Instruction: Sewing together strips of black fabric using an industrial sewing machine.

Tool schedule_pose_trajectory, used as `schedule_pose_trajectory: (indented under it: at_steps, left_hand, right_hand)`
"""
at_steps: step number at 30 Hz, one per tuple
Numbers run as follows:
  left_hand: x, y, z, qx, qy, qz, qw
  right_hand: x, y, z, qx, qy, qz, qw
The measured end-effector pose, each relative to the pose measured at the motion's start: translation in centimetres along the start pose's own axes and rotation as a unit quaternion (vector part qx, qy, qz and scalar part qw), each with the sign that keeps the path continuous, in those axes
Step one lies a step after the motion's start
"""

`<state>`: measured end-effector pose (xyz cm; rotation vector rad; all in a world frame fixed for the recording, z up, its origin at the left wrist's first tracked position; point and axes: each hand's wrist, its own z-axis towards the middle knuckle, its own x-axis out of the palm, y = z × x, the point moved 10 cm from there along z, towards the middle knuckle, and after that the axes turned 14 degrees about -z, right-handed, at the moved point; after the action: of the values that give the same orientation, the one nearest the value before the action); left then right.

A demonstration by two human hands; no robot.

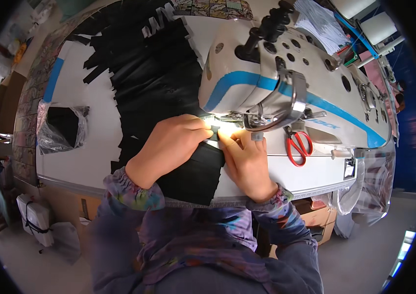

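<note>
Under the lit needle area of a white and blue sewing machine [247, 78], both hands meet at a small black fabric piece [215, 131]. My left hand [171, 147] comes from the left, its fingertips pinched on the piece's left side. From the right, my right hand [248, 164] pinches its other side between thumb and fingers, close to the presser foot. The needle itself is lost in the glare. Beneath my left hand lies a spread of black fabric strips [144, 73], reaching from the table's far side to its front edge.
Red-handled scissors [298, 147] lie right of my right hand, against the machine. A clear plastic bag with black material [63, 127] rests on the white table [88, 169] at left. Thread cones [377, 28] stand at the far right. Clear plastic sheeting [372, 181] hangs off the right end.
</note>
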<state>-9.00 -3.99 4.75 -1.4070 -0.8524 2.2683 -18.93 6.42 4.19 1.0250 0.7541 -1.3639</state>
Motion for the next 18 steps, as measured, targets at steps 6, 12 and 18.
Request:
schedule_pose_trajectory:
  at_steps: [6,12,18]
  left_hand:
    - [-0.8,-0.8,-0.3,-0.003,-0.027,0.035,0.999]
    - [-0.8,-0.4,0.0,-0.015,-0.033,0.019,0.999]
    - [-0.9,0.2,0.4,-0.017,-0.034,-0.008,0.999]
  right_hand:
    - [1.3,0.5,0.4,-0.017,0.032,-0.034,0.999]
    - [1.0,0.3,0.7,-0.007,0.024,-0.054,0.998]
    - [1.5,-0.1,0.8,-0.008,0.039,-0.047,0.998]
